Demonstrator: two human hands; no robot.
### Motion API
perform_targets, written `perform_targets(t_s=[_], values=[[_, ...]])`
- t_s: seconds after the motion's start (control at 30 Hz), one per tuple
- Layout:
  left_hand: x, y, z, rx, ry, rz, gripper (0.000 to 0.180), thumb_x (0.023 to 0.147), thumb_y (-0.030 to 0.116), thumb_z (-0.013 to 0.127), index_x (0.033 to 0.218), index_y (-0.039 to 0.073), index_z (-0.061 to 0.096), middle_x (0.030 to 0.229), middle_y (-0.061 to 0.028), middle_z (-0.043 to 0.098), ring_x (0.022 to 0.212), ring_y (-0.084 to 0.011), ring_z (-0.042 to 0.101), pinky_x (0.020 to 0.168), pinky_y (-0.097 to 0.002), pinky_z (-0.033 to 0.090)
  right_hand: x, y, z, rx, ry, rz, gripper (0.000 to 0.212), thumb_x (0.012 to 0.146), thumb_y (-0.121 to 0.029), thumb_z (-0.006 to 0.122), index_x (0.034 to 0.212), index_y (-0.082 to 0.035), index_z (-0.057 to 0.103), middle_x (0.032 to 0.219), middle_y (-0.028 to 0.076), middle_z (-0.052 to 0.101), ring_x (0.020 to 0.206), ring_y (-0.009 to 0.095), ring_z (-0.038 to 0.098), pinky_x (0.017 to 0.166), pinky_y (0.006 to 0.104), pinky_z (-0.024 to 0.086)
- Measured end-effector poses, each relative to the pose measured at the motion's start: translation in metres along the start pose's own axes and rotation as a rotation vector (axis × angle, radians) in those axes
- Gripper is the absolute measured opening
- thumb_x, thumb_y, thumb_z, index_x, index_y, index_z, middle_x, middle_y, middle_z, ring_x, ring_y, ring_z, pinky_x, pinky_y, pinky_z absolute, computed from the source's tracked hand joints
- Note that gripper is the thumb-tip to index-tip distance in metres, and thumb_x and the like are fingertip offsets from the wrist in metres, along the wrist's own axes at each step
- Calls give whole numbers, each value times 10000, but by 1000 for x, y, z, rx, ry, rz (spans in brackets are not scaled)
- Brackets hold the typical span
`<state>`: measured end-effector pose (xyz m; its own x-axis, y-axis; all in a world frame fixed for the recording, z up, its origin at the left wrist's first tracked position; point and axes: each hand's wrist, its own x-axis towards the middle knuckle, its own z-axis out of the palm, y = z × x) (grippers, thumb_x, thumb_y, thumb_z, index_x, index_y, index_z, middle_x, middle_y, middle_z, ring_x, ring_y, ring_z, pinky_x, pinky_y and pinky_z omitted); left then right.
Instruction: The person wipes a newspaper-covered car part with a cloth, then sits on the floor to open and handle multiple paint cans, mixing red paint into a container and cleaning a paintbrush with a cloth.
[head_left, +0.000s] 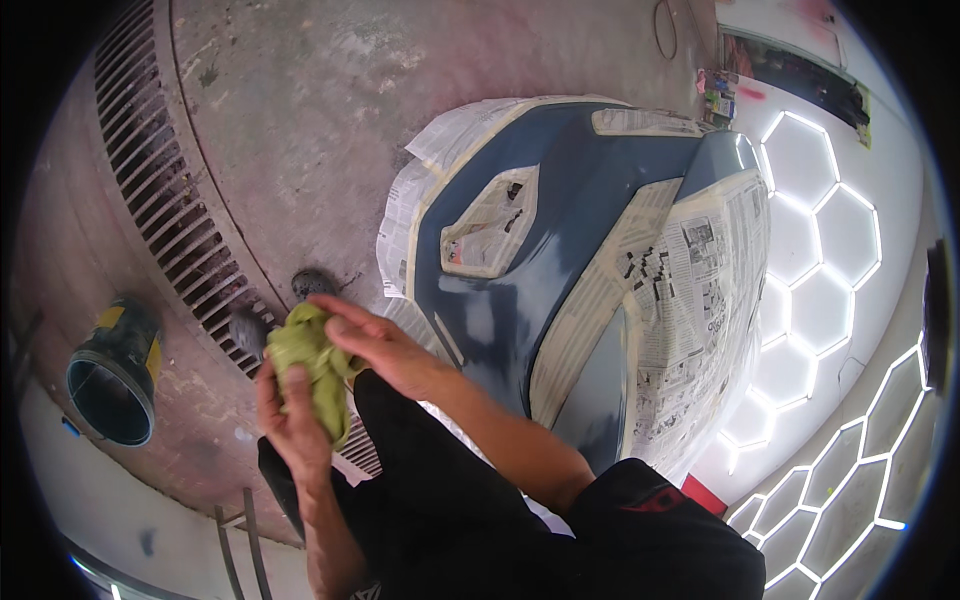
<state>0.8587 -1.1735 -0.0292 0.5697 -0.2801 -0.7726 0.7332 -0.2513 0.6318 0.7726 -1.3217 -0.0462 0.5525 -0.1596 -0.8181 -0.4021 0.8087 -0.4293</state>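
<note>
Head view: a yellow-green cloth [322, 365] is gripped in the left hand [293, 428], forearm brought up from 6 o'clock, thumb laid across it, its long axis run from 11 to 5 o'clock. Its upper end is held by the right hand [393, 350], forearm angled from 4 o'clock. Nearer that hand, toward 2 o'clock from the grip, a part-masked blue-grey panel [565, 235] is seen.

1. Columns of black newsprint covered the large newspaper sheet [690, 310] on the right of the vehicle panel [560, 170], with bolder characters at its left; the small type was too fine to read.
2. The angular newspaper patch [488, 228] on the panel bore faint, unreadable print.
3. A yellow label [153, 358] marked the dark bucket [128, 335], any lettering indistinct.
4. Illegible red print [652, 499] stood on the black sleeve [620, 530].
</note>
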Motion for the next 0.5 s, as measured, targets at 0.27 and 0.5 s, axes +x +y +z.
perform_targets(t_s=[0.27, 0.5], values=[[2, 22, 23, 257, -846, -19, 478, 1099, 95, 700, 1557, -11, 615, 1505, -137, 687, 1357, -240, 670, 1160, -374, 513, -25, -122, -91, -532, 731, -310, 414, 1052, -260, 827, 1376, -39, 694, 1203, 46, 765, 1033, 138, 723, 898, 338, 591], [111, 43, -129, 394, -69, -13, 416, 1146, 236, 647, 1475, -19, 661, 1250, -80, 748, 1110, -178, 696, 993, -340, 550, -45, -134, -150, -1947, 940, 12, 628, 993, -173, 784, 1576, -66, 575, 1707, 273, 381, 1596, 598, 312, 1243, 626, 417]])
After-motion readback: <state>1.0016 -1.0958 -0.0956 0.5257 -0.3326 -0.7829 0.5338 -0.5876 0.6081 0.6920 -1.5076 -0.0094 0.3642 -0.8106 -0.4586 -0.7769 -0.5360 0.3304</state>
